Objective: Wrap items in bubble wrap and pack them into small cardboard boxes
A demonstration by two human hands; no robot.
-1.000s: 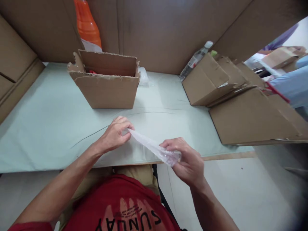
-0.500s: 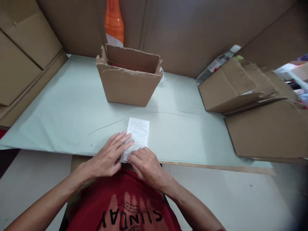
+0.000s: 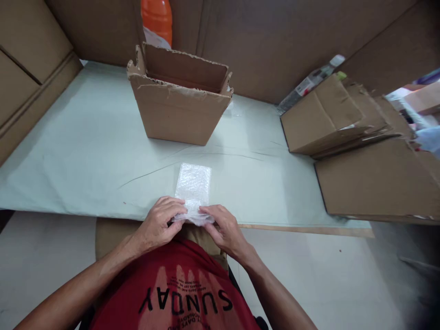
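Note:
A small clear bubble-wrap bag lies on the pale green table cover, its near end at the table's front edge. My left hand pinches the near left corner between thumb and fingers. On the near right corner, my right hand grips in the same way. Between the two hands the near edge of the bag is lifted and bunched. Whether anything lies inside the bag I cannot tell.
An open cardboard box stands behind the bag, with an orange bottle at the back wall. More cardboard boxes stand at the right, beside a clear plastic bottle. Cardboard walls enclose the table's back and left.
My right hand has moved right to the bag's near right corner. My left hand has gone from lying spread on the bag to pinching its left corner. The near edge is now raised.

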